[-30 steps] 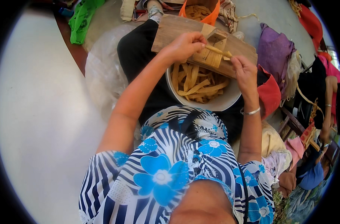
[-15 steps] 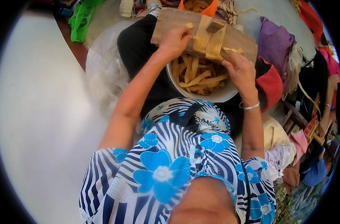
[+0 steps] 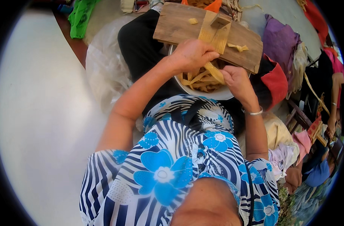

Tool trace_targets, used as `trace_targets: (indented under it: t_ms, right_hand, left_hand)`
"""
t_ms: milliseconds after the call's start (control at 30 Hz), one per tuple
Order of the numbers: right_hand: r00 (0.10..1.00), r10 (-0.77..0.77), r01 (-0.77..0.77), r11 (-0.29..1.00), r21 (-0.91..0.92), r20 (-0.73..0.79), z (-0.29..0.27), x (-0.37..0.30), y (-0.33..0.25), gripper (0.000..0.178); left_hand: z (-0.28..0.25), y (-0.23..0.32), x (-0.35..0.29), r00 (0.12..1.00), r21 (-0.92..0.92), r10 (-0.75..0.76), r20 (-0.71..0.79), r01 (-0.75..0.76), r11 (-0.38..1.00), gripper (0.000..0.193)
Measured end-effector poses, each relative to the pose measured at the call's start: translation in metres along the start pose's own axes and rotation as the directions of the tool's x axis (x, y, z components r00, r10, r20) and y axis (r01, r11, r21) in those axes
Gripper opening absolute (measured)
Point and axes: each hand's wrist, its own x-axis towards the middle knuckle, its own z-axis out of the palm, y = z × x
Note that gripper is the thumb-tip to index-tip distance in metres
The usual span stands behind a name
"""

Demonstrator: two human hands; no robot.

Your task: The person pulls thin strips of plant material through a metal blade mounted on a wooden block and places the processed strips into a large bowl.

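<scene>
Board [image 3: 179, 26] of worn wood spans my white bowl [image 3: 221, 93], its far-right end overhanging; leaning could tip it. My left hand [image 3: 191, 55] and right hand [image 3: 238, 81] pinch one yellow strip [image 3: 214, 72] above the bowl; tugging may tear it.

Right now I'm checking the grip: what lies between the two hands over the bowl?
In the head view, a pale yellow strip spans from the left hand to the right hand, above the white bowl.

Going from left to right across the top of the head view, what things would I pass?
Green cloth → clear plastic sheet → left hand → right hand → red cloth → purple cloth.
</scene>
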Motion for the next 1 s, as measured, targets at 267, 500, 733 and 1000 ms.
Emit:
trace_targets:
  t_ms: [267,500,733,1000]
  right_hand:
    - [0.981,0.013,0.154,0.544,0.825,-0.192,0.0,0.001,-0.033,0.024]
    - [0.778,-0.199,0.248,0.969,0.001,-0.596,0.015,0.02,-0.008,0.024]
    - [0.828,-0.277,0.205,0.959,-0.197,-0.487,0.011,0.007,-0.01,0.002]
    - [0.975,0.224,-0.132,0.608,0.783,-0.009,0.038,-0.002,0.026,0.024]
  left_hand:
    - [0.024,0.027,-0.01,0.993,-0.918,-0.045,0.109,0.118,0.378,0.021]
    - [0.038,0.034,-0.014,0.983,-0.949,-0.134,0.125,0.158,0.274,0.01]
    - [0.044,0.004,-0.018,0.996,-0.535,-0.066,-0.055,0.027,0.845,0.01]
    - [0.061,-0.001,-0.023,0.82,0.13,0.343,-0.459,-0.32,0.938,0.025]
